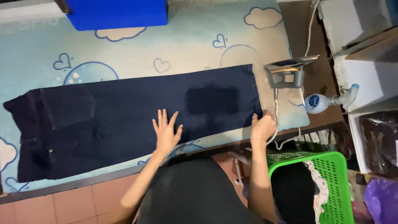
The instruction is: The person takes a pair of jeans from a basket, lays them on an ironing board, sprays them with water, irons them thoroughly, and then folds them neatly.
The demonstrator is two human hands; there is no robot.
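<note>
**Two hands flatten the trouser leg**

Two hands work the near edge of the dark blue trousers [132,120], which lie lengthwise across the padded ironing board [199,45] with its cloud print. The left hand [166,132] rests flat on the cloth, fingers spread wide, palm down. The right hand [263,126] is closed on the hem corner, pinching the fabric, with a white cord [277,124] running just beside it.

To do this well, I judge the flat hand should hold the leg in place while the pinching hand draws the hem outward, so the cloth lies taut and the seams line up without a fold. A darker patch [212,100] sits beyond and between the hands; it looks damp, though I cannot tell for sure.

Beyond the right hand, the iron [288,72] stands on its heel at the board's end, apart from the cloth. Farther to that side lies a spray bottle [321,102]. Below the right forearm sits a green laundry basket [331,182].
</note>
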